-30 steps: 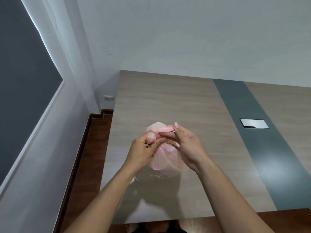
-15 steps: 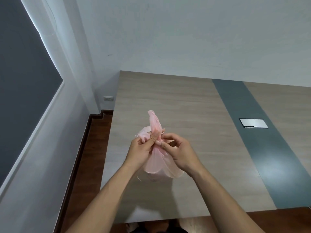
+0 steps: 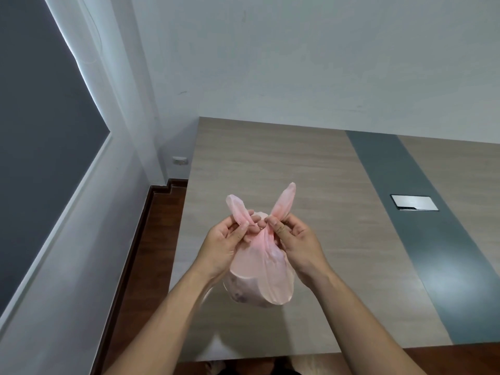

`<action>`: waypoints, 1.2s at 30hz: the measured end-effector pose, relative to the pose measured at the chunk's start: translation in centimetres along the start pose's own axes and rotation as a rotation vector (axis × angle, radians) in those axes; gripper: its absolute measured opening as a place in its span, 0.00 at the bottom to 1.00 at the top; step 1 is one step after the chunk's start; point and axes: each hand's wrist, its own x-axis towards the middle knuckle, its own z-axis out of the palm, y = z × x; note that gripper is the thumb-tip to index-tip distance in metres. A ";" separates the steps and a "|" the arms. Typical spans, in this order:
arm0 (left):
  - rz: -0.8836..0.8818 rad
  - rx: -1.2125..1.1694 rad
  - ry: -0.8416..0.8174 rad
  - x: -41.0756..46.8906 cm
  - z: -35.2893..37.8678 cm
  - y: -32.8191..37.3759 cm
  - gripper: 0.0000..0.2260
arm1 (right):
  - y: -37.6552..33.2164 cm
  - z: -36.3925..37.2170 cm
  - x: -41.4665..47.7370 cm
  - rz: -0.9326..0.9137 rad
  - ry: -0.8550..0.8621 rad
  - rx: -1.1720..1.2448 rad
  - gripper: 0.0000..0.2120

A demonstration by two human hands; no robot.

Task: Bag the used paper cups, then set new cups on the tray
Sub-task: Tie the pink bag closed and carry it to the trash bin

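Observation:
A thin pink plastic bag (image 3: 259, 280) hangs bulging above the wooden table (image 3: 311, 171), held up in front of me. Faint round shapes show through its lower part; I cannot make out what they are. My left hand (image 3: 224, 239) pinches the bag's left handle loop, which sticks up to the left. My right hand (image 3: 295, 239) pinches the right handle loop, which points up to the right. The two loops cross at a twisted neck between my thumbs. No tray or loose cups are in view.
A grey strip (image 3: 422, 228) runs along the table, with a shiny metal cover plate (image 3: 414, 203) set into it. The table's far end meets a white wall. Dark wooden floor (image 3: 151, 253) and a white wall with a dark window lie to the left.
The hands, bunched together over the bag's top before, have pulled apart. The two handle loops now stick up separately, left and right, and the neck looks drawn tighter.

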 end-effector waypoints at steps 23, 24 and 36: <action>-0.043 0.301 -0.144 -0.1 -1.2 1.6 0.13 | -1.7 -0.8 -1.4 -0.175 -0.322 -0.794 0.20; -0.066 0.311 -0.159 -0.2 -1.4 1.5 0.13 | -1.6 -0.9 -1.4 -0.172 -0.296 -0.786 0.23; 0.060 0.559 -0.199 -1.1 -0.7 1.7 0.15 | 0.4 -0.7 0.2 -0.105 0.042 -0.728 0.11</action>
